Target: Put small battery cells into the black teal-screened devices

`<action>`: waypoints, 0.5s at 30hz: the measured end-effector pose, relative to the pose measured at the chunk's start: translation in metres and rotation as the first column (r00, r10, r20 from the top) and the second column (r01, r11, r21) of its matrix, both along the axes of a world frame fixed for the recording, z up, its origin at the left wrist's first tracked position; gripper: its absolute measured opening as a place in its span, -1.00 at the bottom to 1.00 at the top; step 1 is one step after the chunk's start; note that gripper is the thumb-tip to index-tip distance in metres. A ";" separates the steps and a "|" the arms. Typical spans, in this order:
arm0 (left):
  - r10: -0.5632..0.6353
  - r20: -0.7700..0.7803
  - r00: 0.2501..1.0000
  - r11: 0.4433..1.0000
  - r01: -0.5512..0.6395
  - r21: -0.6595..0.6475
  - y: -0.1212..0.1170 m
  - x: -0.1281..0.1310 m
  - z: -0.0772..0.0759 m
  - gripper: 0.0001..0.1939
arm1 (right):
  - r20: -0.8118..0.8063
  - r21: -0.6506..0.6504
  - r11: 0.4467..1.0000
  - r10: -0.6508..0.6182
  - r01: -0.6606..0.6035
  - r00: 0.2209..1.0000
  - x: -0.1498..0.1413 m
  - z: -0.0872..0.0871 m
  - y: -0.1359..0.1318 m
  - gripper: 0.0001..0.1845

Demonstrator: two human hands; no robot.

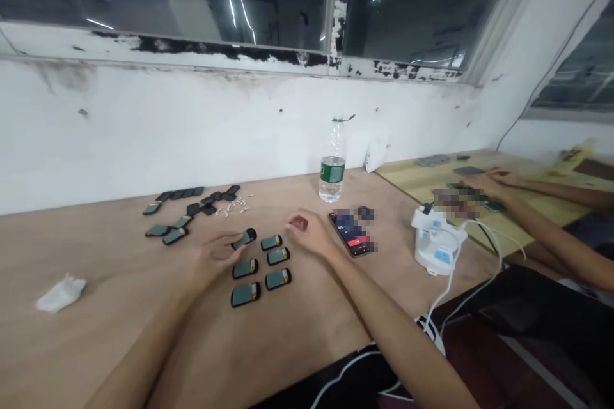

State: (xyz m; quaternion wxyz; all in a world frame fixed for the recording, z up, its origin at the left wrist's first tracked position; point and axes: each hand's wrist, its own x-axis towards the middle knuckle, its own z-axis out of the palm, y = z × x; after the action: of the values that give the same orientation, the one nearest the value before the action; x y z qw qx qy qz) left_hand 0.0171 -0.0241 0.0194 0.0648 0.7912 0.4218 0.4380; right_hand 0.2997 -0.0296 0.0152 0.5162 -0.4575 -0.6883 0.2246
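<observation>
My left hand point(213, 257) pinches a small dark rectangular module with a greenish face point(244, 238), tilted just above the wooden table point(297, 332). Beside it lie several like modules in two short columns point(263, 268). My right hand point(309, 232) rests on the table to their right, fingers loosely curled, nothing visible in them. A further scatter of dark modules point(185, 211) lies behind the left hand, with small white bits point(233, 206) next to it.
A water bottle point(332, 169) stands by the wall. A phone point(352, 233), a white device with cables point(435, 243) and a crumpled tissue point(61, 292) lie on the table. Another person's arms point(532, 211) work at the adjoining table on the right.
</observation>
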 end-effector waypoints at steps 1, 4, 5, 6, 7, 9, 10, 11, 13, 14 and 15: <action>0.047 0.000 0.999 0.999 -0.047 -0.018 0.002 -0.003 0.000 -0.65 | 0.098 -0.001 0.999 -0.052 0.052 0.994 0.009 -0.002 0.003 -0.96; 0.113 -0.064 0.992 0.985 -0.120 -0.122 0.009 -0.013 -0.003 -0.58 | 0.248 -0.044 0.983 -0.160 0.176 0.956 0.029 -0.010 0.011 -0.92; 0.094 -0.094 0.991 0.980 -0.108 -0.166 0.012 -0.015 -0.005 -0.57 | 0.287 -0.070 0.977 -0.174 0.202 0.942 0.032 -0.013 0.013 -0.92; 0.054 -0.115 0.992 0.974 -0.078 -0.214 0.015 -0.017 -0.008 -0.56 | 0.323 -0.093 0.971 -0.179 0.219 0.929 0.034 -0.016 0.015 -0.91; 0.006 -0.122 0.993 0.965 -0.038 -0.259 0.018 -0.019 -0.011 -0.54 | 0.356 -0.111 0.966 -0.179 0.232 0.917 0.035 -0.018 0.016 -0.91; -0.072 -0.106 0.992 0.943 0.033 -0.332 0.022 -0.021 -0.015 -0.53 | 0.409 -0.124 0.962 -0.176 0.245 0.895 0.035 -0.021 0.016 -0.90; -0.088 -0.094 0.992 0.934 0.049 -0.354 0.024 -0.022 -0.017 -0.52 | 0.428 -0.121 0.961 -0.175 0.248 0.887 0.035 -0.021 0.016 -0.89; -0.089 -0.086 0.992 0.931 0.052 -0.362 0.024 -0.023 -0.019 -0.52 | 0.443 -0.114 0.961 -0.176 0.250 0.879 0.034 -0.021 0.016 -0.88; -0.073 -0.089 0.993 0.936 0.037 -0.351 0.024 -0.024 -0.020 -0.53 | 0.469 -0.090 0.960 -0.195 0.266 0.861 0.034 -0.018 0.014 -0.86; -0.068 -0.092 0.993 0.939 0.032 -0.343 0.022 -0.024 -0.020 -0.54 | 0.473 -0.072 0.959 -0.209 0.274 0.856 0.033 -0.016 0.013 -0.86; -0.066 -0.095 0.993 0.941 0.030 -0.337 0.021 -0.023 -0.018 -0.55 | 0.470 -0.050 0.959 -0.224 0.279 0.854 0.032 -0.015 0.012 -0.85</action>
State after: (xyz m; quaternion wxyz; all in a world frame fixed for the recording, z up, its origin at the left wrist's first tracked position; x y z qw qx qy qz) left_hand -0.0064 -0.0034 0.0010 0.1868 0.8005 0.4736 0.3161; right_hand 0.3316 -0.0177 0.0006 0.3361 -0.6130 -0.7105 0.0800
